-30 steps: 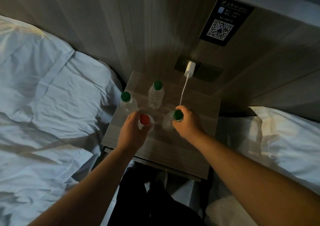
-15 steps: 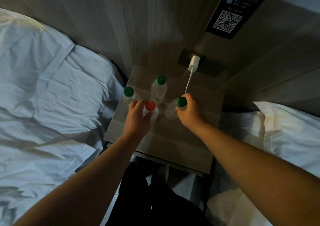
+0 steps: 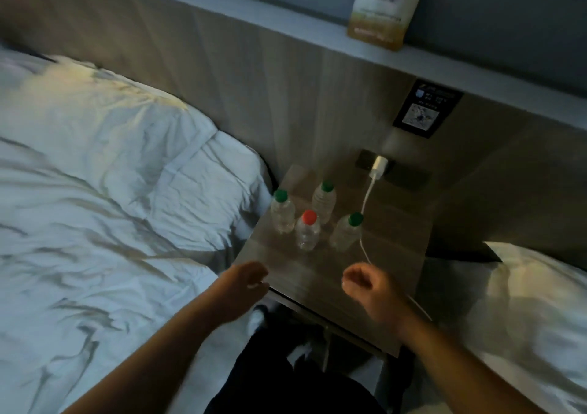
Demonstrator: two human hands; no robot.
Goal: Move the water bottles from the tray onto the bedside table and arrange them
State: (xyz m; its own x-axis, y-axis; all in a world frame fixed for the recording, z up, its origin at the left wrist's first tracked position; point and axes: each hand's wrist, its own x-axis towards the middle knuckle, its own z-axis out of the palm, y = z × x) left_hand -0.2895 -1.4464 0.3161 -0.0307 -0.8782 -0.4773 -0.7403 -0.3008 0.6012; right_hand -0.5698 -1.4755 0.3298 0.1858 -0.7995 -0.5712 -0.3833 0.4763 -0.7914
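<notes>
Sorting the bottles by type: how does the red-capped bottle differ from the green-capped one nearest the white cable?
The red-capped bottle has a red cap; the green-capped bottle by the cable has a green one. The red-capped bottle stands in the middle of the group, with bottles on both sides; the green-capped one is at the right edge, beside the white cable. Both are clear, upright, capped and untouched on the bedside table.

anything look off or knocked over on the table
Nothing spilled or tipped: all four bottles stand upright on the table. The one oddity is the red-capped bottle among three green caps. A charger cable trails close beside the right bottle.
</notes>
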